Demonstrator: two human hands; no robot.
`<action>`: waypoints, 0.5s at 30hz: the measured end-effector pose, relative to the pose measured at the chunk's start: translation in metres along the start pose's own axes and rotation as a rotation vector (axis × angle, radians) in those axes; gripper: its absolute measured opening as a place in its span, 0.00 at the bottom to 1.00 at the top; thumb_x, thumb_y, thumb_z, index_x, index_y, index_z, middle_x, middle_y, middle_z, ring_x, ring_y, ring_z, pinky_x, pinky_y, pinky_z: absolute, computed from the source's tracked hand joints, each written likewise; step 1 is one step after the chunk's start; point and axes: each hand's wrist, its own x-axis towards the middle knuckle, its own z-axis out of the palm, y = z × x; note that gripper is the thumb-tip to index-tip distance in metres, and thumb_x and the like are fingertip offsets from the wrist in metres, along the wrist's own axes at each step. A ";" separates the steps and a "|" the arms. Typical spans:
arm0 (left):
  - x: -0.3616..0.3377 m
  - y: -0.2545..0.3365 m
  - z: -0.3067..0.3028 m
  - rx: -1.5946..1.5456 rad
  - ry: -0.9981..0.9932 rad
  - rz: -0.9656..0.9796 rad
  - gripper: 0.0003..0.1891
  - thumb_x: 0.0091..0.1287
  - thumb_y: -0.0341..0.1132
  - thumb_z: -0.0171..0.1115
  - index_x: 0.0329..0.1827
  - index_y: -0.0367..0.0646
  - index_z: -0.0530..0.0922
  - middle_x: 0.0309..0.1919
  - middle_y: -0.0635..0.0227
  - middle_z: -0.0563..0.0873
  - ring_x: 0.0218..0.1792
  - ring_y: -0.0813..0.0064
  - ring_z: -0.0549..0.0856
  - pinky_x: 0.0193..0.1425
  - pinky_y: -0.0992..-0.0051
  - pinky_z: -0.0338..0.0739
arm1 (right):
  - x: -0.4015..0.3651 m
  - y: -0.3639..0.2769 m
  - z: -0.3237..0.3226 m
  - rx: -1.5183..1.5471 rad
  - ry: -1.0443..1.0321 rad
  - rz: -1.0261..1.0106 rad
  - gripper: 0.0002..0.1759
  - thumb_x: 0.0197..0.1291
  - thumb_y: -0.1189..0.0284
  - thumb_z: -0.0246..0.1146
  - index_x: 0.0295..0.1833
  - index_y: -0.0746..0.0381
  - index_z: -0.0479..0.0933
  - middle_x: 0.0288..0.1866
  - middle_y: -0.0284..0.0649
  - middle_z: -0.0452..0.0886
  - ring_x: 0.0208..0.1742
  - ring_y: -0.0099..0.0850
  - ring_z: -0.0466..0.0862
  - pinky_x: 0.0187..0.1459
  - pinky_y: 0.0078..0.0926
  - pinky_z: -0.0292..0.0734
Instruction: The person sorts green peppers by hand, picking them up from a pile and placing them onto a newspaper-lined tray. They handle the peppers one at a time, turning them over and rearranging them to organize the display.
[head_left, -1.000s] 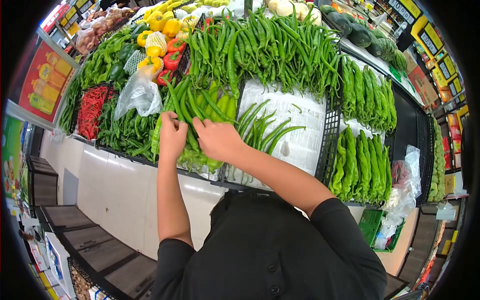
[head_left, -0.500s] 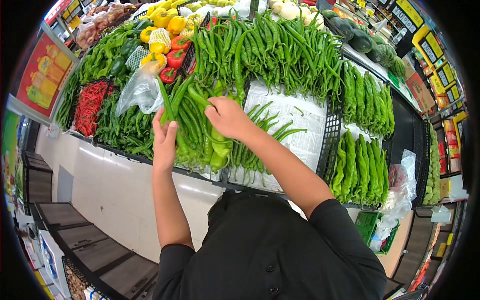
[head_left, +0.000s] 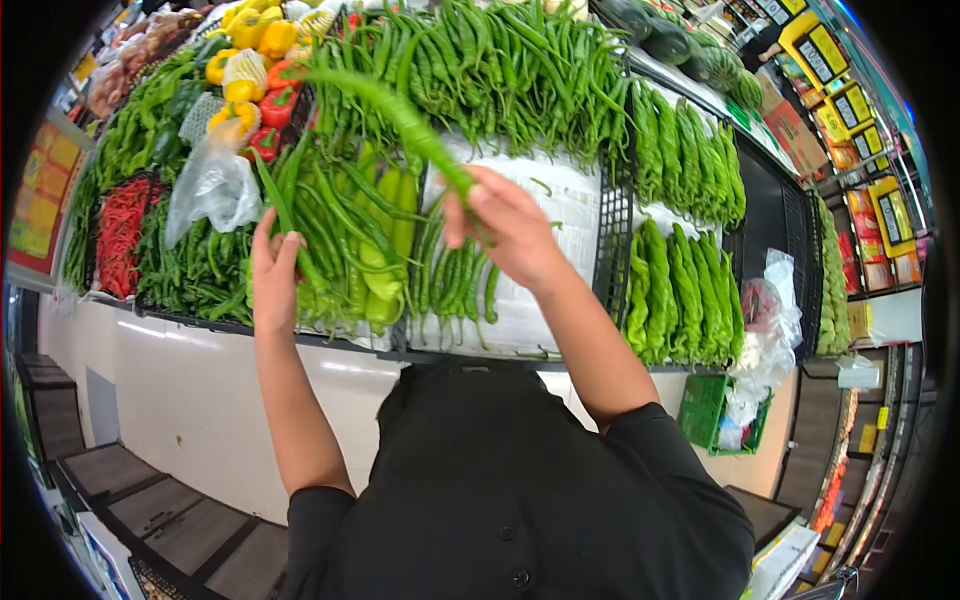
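My right hand point(head_left: 515, 230) is closed around one end of a long green chili pepper point(head_left: 395, 110). The pepper is lifted above the display, blurred by motion, its far end stretching toward the upper left. At the left, my left hand point(head_left: 275, 275) pinches a long green pepper point(head_left: 272, 195) at the edge of a mixed heap of green peppers point(head_left: 345, 210). Light green, thicker peppers point(head_left: 385, 285) lie in that heap. Between my hands, a row of slim green peppers point(head_left: 460, 280) rests on a newspaper lining point(head_left: 550, 290).
A clear plastic bag point(head_left: 215, 190) lies left of the heap, near red chilies point(head_left: 122, 225) and red bell peppers point(head_left: 278, 105). Long green peppers point(head_left: 500, 75) are piled behind. A black crate wall point(head_left: 614, 215) separates wrinkled green peppers point(head_left: 690, 290) at the right.
My right hand has come away from the heap, moving right with a long pepper raised in it. My left hand stays at the heap's left edge. The whole view has shifted slightly.
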 end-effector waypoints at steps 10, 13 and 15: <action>-0.002 0.002 0.007 -0.025 0.006 -0.007 0.30 0.77 0.37 0.57 0.80 0.43 0.62 0.41 0.77 0.82 0.33 0.90 0.71 0.34 0.84 0.63 | -0.160 0.040 -0.110 -0.371 0.630 0.001 0.15 0.69 0.80 0.64 0.59 0.66 0.74 0.53 0.40 0.84 0.53 0.28 0.83 0.57 0.29 0.77; -0.003 0.000 0.006 -0.068 0.017 0.003 0.29 0.78 0.38 0.58 0.80 0.44 0.62 0.41 0.76 0.82 0.33 0.90 0.72 0.34 0.84 0.62 | -0.189 0.086 -0.123 -0.417 0.728 0.231 0.08 0.68 0.82 0.64 0.51 0.66 0.76 0.48 0.40 0.86 0.51 0.27 0.85 0.58 0.29 0.81; -0.003 -0.001 0.001 -0.104 0.004 -0.009 0.28 0.78 0.34 0.58 0.79 0.42 0.62 0.44 0.72 0.83 0.40 0.85 0.76 0.45 0.82 0.68 | -0.196 0.113 -0.125 -0.491 0.758 0.352 0.08 0.66 0.80 0.68 0.48 0.67 0.78 0.42 0.39 0.86 0.43 0.26 0.86 0.47 0.28 0.83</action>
